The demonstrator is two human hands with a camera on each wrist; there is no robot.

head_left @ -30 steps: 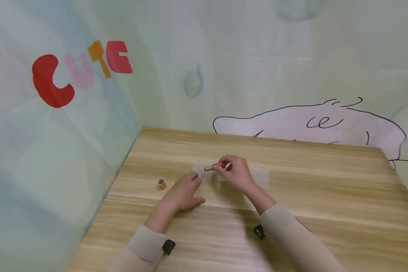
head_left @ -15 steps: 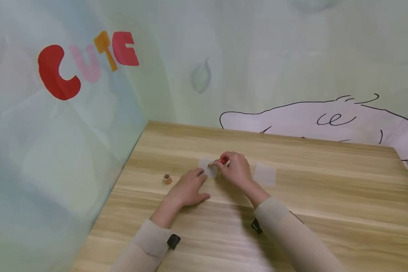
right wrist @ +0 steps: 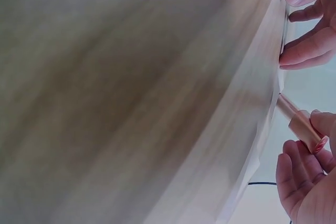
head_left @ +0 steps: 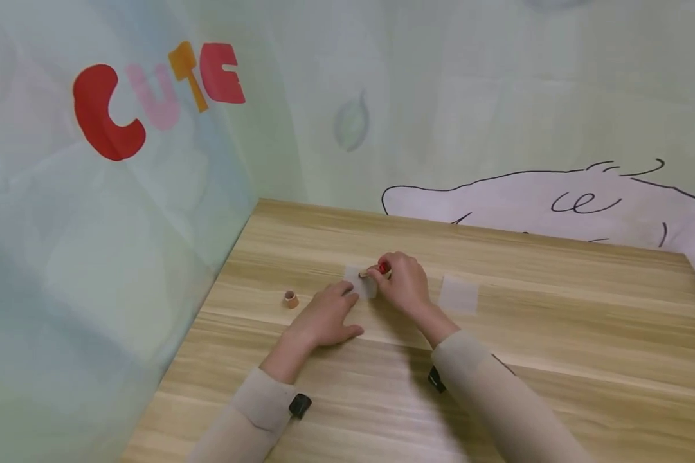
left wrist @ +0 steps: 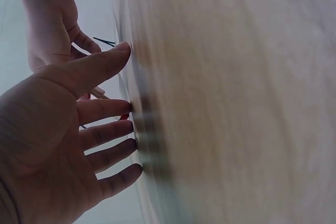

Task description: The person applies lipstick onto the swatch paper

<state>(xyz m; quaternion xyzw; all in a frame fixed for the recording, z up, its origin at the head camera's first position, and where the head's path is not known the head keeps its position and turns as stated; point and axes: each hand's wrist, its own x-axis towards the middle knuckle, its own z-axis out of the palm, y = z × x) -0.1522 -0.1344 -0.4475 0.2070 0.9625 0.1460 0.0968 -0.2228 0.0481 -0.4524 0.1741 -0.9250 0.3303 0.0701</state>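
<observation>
A lipstick point(right wrist: 304, 128) with a copper-coloured tube and a red base is pinched between the thumb and fingers of my right hand point(head_left: 404, 283). Its tip end meets a thin whitish sheet of paper point(head_left: 368, 288) on the table; the tip itself is hardly visible. My left hand point(head_left: 324, 316) lies with fingers spread, fingertips at the near left part of that sheet and thumb out to the side. In the left wrist view the left fingers point(left wrist: 107, 135) are nearly straight, fingertips at the tabletop. The copper-coloured lipstick cap point(head_left: 290, 299) stands left of the left hand.
Another whitish piece of paper point(head_left: 459, 294) lies right of my right hand. The wood-grain table point(head_left: 555, 308) meets a printed backdrop point(head_left: 469, 128) at its back and left edges. Black wrist devices point(head_left: 299, 406) show at both sleeves.
The right hand has brought the lipstick from above the paper down onto it, tilting it more steeply. The left hand keeps its place by the sheet. The head view has shifted slightly.
</observation>
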